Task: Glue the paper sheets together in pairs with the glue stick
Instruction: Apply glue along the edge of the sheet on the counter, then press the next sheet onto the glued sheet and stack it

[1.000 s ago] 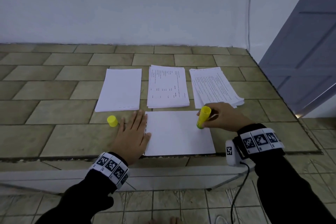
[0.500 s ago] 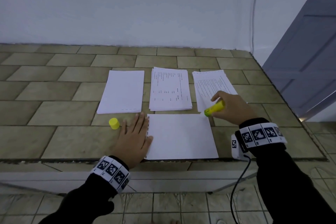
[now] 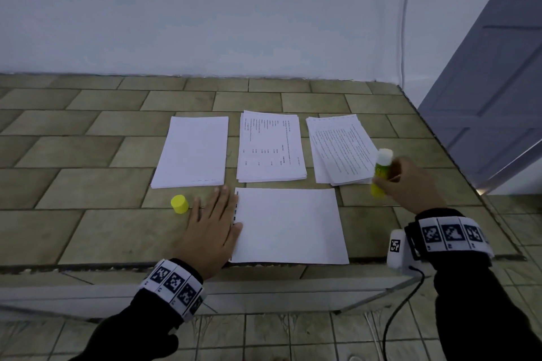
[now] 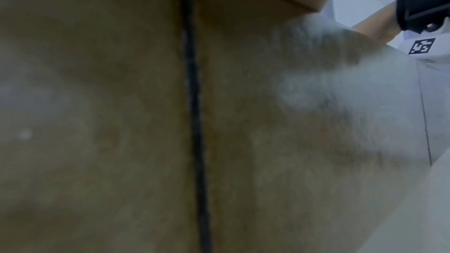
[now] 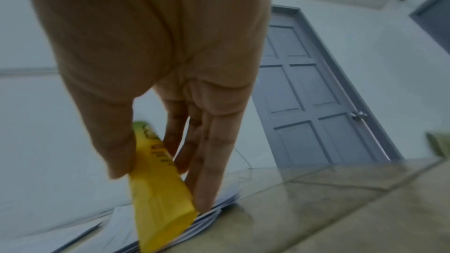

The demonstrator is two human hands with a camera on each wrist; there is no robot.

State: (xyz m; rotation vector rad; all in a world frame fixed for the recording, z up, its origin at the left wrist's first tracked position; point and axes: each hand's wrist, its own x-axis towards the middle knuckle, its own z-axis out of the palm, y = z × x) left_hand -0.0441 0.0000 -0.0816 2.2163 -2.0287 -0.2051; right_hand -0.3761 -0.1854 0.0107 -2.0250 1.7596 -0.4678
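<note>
The glue stick point(image 3: 380, 173) is held upright in the right hand point(image 3: 410, 184), its white, uncapped tip upward and its yellow base at the near right corner of the right-hand stack of printed sheets point(image 3: 340, 149). In the right wrist view the glue stick point(image 5: 158, 189) is seen pinched between the thumb and the fingers point(image 5: 209, 161), with the base over the fanned edges of that stack. A single blank sheet point(image 3: 289, 226) lies flat at the near edge of the tiled table point(image 3: 88, 184), just in front of the three stacks. The left hand point(image 3: 211, 231) is laid flat, fingers straight, beside the sheet's left edge, with the thumb on the paper. The yellow cap point(image 3: 179, 204) stands just left of that hand's fingers. Behind the sheet, a middle stack of printed sheets point(image 3: 271, 149) and a left stack of blank sheets point(image 3: 192, 152) are set side by side. The left wrist view is blurred, and only the table surface is shown close up.
</note>
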